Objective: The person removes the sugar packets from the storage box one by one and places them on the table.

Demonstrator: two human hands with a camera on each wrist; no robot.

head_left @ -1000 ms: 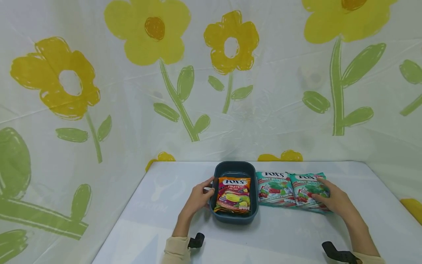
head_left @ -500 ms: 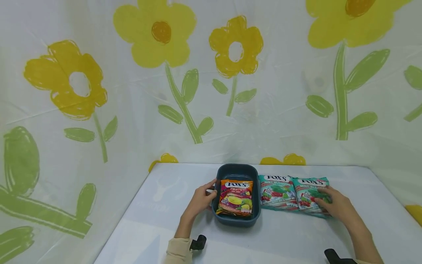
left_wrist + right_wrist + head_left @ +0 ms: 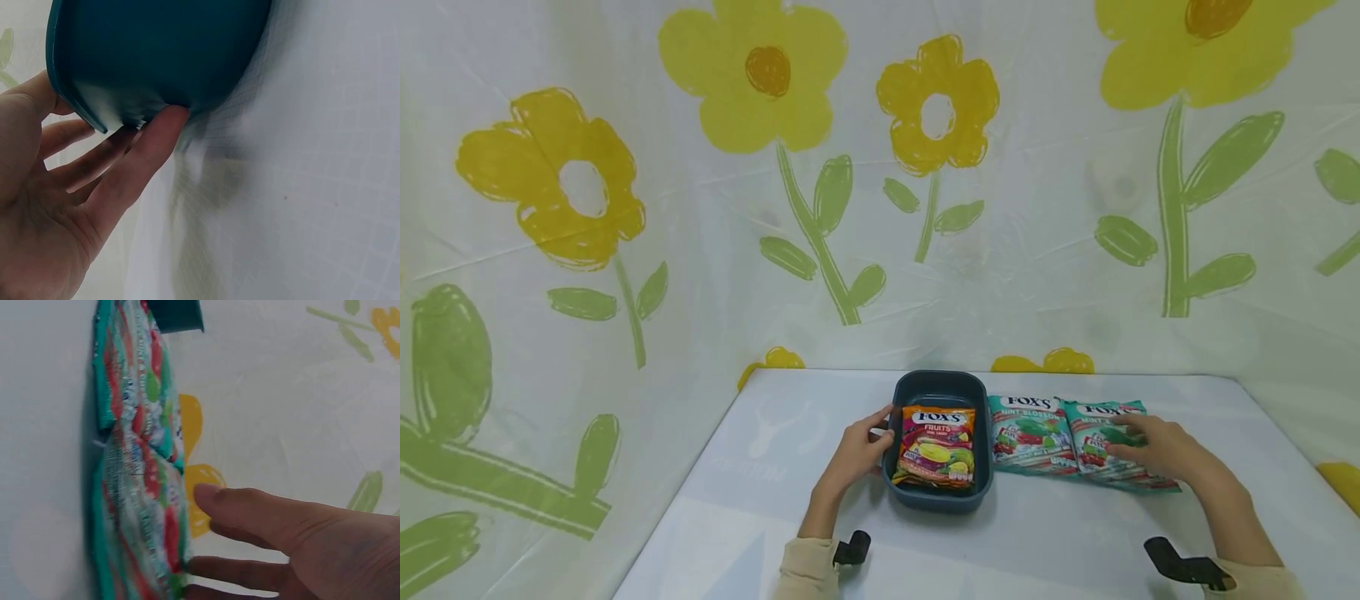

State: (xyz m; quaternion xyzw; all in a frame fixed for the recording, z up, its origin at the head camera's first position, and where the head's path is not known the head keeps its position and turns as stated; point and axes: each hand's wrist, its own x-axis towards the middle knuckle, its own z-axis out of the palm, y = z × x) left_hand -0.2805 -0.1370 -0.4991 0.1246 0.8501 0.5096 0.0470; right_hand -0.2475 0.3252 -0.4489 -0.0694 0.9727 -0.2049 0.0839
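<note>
A dark teal tub (image 3: 937,385) stands mid-table with an orange Fox's fruit candy bag (image 3: 936,445) lying in it. My left hand (image 3: 876,433) rests against the tub's left wall. In the left wrist view the fingers (image 3: 140,150) lie straight along the tub (image 3: 156,50), under its rim. Two green Fox's mint bags lie to the right of the tub: one (image 3: 1028,435) beside it and one (image 3: 1101,454) farther right. My right hand (image 3: 1126,442) lies with nearly straight fingers on the farther bag (image 3: 134,506), which is skewed to the right.
The white table (image 3: 760,467) is enclosed behind and on both sides by a sheet printed with yellow flowers (image 3: 820,208). The table's left edge (image 3: 677,500) runs diagonally. Black wrist straps (image 3: 852,548) show at the bottom.
The right hand has shifted right, and the farther mint bag has slid and skewed right under it. The left hand stays against the tub.
</note>
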